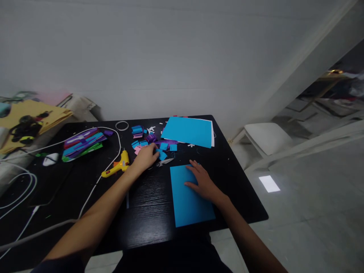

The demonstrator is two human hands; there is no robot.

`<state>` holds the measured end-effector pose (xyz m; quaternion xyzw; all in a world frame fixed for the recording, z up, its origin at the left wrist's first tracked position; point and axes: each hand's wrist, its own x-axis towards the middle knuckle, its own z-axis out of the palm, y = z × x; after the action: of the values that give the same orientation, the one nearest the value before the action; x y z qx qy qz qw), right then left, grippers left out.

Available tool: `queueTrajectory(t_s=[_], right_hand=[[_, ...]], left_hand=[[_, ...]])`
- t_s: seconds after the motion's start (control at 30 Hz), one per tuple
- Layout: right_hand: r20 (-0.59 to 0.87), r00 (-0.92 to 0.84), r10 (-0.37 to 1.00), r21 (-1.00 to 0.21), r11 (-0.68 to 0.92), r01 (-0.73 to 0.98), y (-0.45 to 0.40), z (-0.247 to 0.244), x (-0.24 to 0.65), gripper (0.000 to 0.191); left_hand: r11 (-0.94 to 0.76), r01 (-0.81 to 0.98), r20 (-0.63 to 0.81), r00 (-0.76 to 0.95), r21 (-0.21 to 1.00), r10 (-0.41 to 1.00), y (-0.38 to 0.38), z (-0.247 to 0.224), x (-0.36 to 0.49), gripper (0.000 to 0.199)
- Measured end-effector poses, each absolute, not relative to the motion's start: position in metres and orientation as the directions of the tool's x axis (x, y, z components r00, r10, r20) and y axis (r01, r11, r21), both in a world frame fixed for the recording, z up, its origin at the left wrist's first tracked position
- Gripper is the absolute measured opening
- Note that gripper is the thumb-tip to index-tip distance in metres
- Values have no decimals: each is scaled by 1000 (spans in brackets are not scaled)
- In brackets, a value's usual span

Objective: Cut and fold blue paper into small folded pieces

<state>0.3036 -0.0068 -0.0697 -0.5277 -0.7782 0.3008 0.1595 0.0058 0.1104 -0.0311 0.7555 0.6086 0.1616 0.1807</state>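
My left hand (145, 156) is among small cut paper pieces, fingers bent down and closed at a blue paper piece (162, 154); its fingertips are partly hidden. Close to that hand lies a pair of scissors (165, 162), blades pointing right. My right hand (201, 182) rests flat, with fingers spread, on a blue paper sheet (184, 208) near the table's front edge. More small blue squares (173, 147), purple pieces (151, 137) and pink pieces (137, 149) surround the left hand.
A yellow glue gun (121, 165) and its white cable lie left of my left hand. Farther left is a stack of coloured sheets (82, 144). Larger blue sheets (187, 131) cover the table's back right. A white stool (267, 136) stands to the right.
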Motion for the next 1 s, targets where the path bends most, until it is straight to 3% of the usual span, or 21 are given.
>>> queueTrajectory(t_s=[0.3, 0.43, 1.0], right_hand=[[-81, -388, 918, -632, 254, 733, -6, -68, 303, 67], [-101, -385, 917, -635, 239, 735, -7, -68, 303, 68], [-80, -391, 917, -622, 261, 739, -7, -67, 303, 68]], left_hand=[[-188, 746, 20, 228, 639, 973, 113, -27, 4, 23], [-163, 723, 24, 200, 672, 980, 114, -30, 4, 17], [-157, 784, -43, 227, 600, 973, 113, -28, 2, 19]])
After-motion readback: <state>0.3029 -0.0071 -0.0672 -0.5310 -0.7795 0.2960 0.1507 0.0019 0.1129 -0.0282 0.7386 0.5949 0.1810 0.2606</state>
